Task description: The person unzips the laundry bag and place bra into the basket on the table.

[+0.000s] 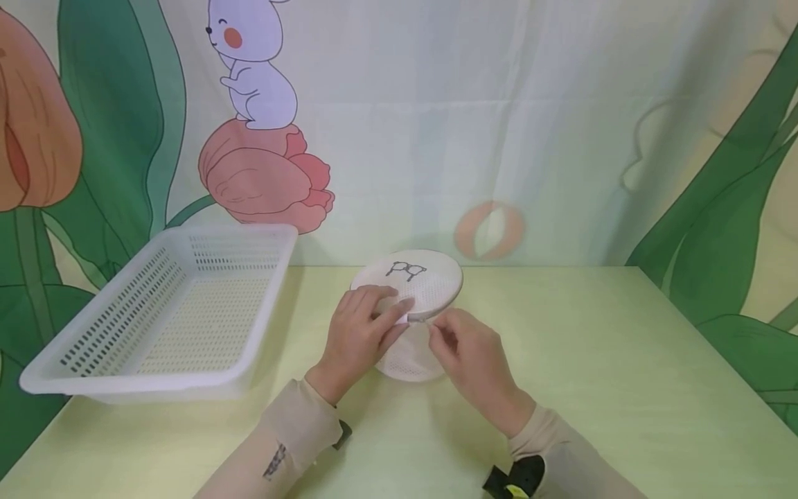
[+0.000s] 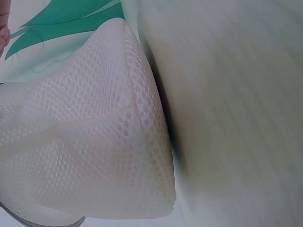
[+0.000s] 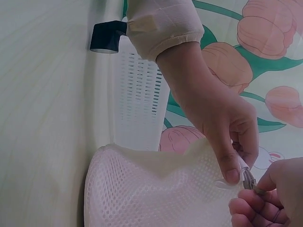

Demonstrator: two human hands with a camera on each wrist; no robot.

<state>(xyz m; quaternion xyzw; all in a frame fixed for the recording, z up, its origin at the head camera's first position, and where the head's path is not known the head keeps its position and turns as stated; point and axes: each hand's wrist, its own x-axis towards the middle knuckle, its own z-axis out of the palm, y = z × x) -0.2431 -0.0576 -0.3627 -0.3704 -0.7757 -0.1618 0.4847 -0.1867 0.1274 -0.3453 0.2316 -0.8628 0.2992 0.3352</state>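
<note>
A white mesh laundry bag (image 1: 414,357) stands on the table, its round top marked with a dark line drawing. Its honeycomb mesh side (image 2: 109,127) fills much of the left wrist view. My left hand (image 1: 361,326) grips the bag's rim at the front, thumb near the edge. Close by on the right, my right hand (image 1: 476,357) pinches the small zipper pull at that rim. The right wrist view shows the zipper (image 3: 249,178) between the left hand (image 3: 215,111) and the right hand's curled fingers (image 3: 260,203).
A white perforated plastic basket (image 1: 249,367) stands at the left of the pale green table (image 1: 623,388). Behind the table hangs a curtain (image 1: 399,138) printed with a rabbit, tulips and leaves. Dark wrist mounts (image 1: 526,475) sit on the sleeves.
</note>
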